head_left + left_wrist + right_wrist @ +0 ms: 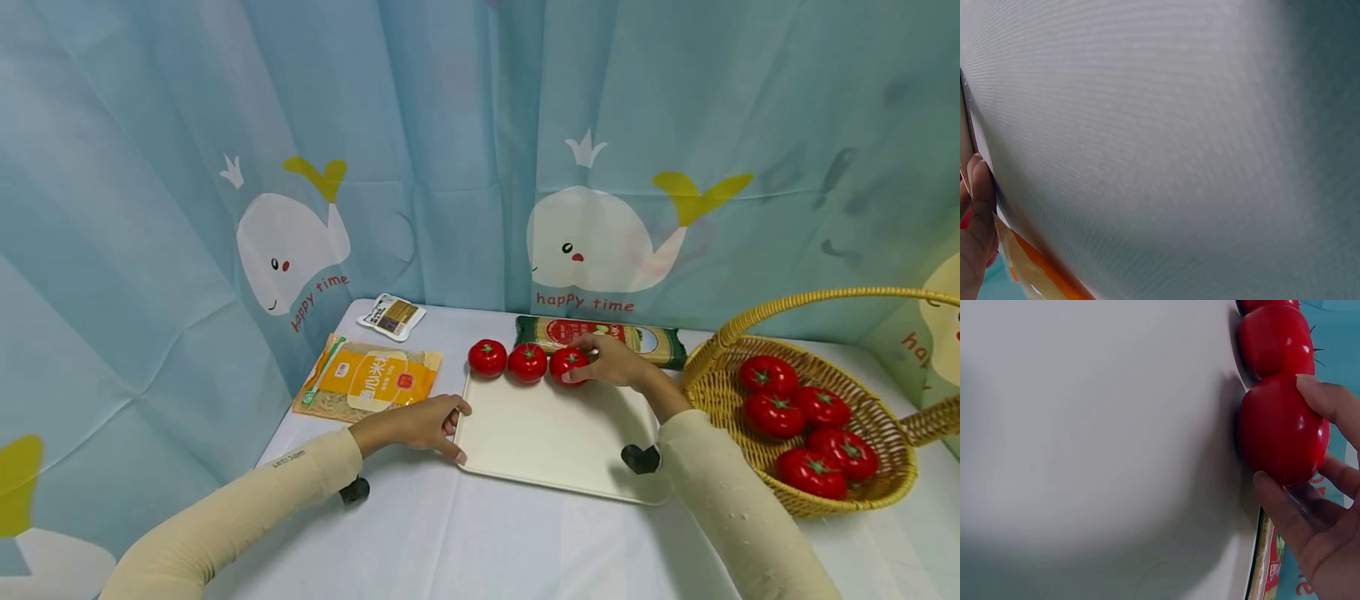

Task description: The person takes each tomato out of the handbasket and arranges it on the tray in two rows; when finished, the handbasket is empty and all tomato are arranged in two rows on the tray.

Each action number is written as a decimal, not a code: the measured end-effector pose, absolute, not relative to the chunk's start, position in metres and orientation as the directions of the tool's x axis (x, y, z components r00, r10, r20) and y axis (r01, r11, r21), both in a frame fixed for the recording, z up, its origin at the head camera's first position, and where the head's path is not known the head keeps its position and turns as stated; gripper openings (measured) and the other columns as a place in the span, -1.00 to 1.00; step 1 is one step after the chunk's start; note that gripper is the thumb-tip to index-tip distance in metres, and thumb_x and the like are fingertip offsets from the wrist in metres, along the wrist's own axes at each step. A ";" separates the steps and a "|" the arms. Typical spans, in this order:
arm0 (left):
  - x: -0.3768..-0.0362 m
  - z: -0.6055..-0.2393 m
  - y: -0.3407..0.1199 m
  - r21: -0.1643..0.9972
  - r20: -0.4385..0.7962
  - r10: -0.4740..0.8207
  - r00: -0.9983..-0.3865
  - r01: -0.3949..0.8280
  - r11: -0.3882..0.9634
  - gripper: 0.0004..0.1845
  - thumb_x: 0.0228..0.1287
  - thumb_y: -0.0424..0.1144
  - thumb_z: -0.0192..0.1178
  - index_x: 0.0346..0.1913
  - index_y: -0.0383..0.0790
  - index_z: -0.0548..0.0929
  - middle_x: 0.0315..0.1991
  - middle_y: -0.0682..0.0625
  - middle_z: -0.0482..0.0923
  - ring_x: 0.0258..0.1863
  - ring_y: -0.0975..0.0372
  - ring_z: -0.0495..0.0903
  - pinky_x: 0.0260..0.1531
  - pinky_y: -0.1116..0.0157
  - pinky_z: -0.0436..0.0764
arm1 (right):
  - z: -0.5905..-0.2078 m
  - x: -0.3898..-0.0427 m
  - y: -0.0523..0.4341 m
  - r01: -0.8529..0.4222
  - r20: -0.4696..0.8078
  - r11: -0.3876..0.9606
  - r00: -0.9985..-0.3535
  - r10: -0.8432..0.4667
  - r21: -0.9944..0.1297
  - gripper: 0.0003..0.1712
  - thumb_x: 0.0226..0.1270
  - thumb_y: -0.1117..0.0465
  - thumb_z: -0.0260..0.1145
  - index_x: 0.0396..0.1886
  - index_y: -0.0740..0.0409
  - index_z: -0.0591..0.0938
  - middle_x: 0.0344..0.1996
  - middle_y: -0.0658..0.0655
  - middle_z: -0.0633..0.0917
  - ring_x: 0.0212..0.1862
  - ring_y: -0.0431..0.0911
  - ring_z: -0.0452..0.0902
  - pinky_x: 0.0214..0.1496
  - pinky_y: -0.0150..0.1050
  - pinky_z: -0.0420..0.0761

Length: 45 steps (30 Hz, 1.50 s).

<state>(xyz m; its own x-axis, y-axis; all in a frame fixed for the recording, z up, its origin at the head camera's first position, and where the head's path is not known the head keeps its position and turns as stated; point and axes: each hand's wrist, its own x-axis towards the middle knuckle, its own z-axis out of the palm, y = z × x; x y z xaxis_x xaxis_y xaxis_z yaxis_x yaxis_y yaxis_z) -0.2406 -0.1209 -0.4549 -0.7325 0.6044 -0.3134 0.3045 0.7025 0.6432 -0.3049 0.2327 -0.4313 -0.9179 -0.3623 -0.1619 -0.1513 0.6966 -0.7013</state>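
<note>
Holding the third tomato (567, 365) at the far edge of the cutting board (555, 442), the right hand (615, 360) has fingers curled round it. It touches its neighbour tomato (527, 362) (round, so a nudge could roll the row off). Left hand (420, 425) pinches the board's left edge; letting go might let it slide.
</note>
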 end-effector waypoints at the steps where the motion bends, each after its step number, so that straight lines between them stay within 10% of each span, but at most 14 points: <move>1: -0.241 -0.455 -0.121 0.642 -0.316 0.601 -0.734 0.302 0.705 -0.27 -0.01 -0.15 0.59 0.20 -0.26 0.46 -0.25 0.03 0.42 -0.26 0.27 0.42 -0.23 0.40 0.42 | -0.432 -0.305 0.233 -0.148 -0.164 0.694 -0.917 -0.362 -0.704 -0.27 0.20 0.06 0.51 0.27 0.32 0.48 0.13 0.35 0.58 0.15 0.19 0.51 0.12 0.00 0.62; 45: -0.242 -0.456 -0.120 0.625 -0.334 0.591 -0.734 0.297 0.722 -0.25 -0.01 -0.13 0.59 0.22 -0.23 0.46 -0.25 0.05 0.41 -0.26 0.29 0.42 -0.23 0.41 0.44 | -0.438 -0.302 0.238 -0.202 -0.111 0.619 -0.897 -0.429 -0.759 -0.21 0.16 0.19 0.54 0.35 0.28 0.42 0.26 0.45 0.48 0.31 0.31 0.37 0.25 0.18 0.50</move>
